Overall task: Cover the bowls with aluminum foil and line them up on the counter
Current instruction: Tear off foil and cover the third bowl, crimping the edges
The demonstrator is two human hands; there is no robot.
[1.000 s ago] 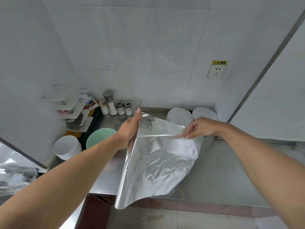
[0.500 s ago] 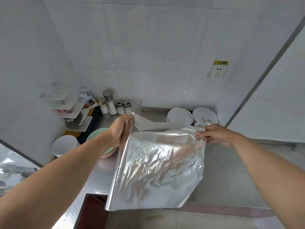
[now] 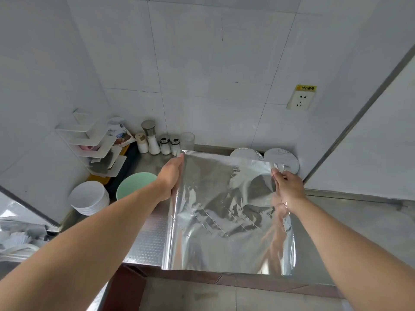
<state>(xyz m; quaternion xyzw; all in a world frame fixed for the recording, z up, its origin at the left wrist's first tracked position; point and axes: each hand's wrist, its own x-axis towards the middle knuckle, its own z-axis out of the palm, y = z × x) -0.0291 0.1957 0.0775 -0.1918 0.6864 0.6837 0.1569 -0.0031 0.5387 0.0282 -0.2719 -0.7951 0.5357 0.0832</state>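
A large sheet of aluminum foil (image 3: 226, 212) hangs spread in the air over the steel counter (image 3: 350, 223). My left hand (image 3: 171, 176) holds its upper left edge, and my right hand (image 3: 287, 185) pinches its upper right corner. Two foil-covered bowls (image 3: 285, 159) sit side by side at the back of the counter, partly hidden behind the sheet. An uncovered green bowl (image 3: 132, 185) stands left of my left forearm, and a stack of white bowls (image 3: 89, 198) sits further left.
Salt and spice shakers (image 3: 155, 142) and a clear glass (image 3: 187, 140) line the back wall. A white tiered corner shelf (image 3: 96, 144) stands at the left. A wall socket (image 3: 299, 102) is above the covered bowls. The counter's front edge runs below the foil.
The sheet has been pulled wider and flatter; my right hand moved right and my left hand shifted slightly, so the foil now hangs fully spread between them.
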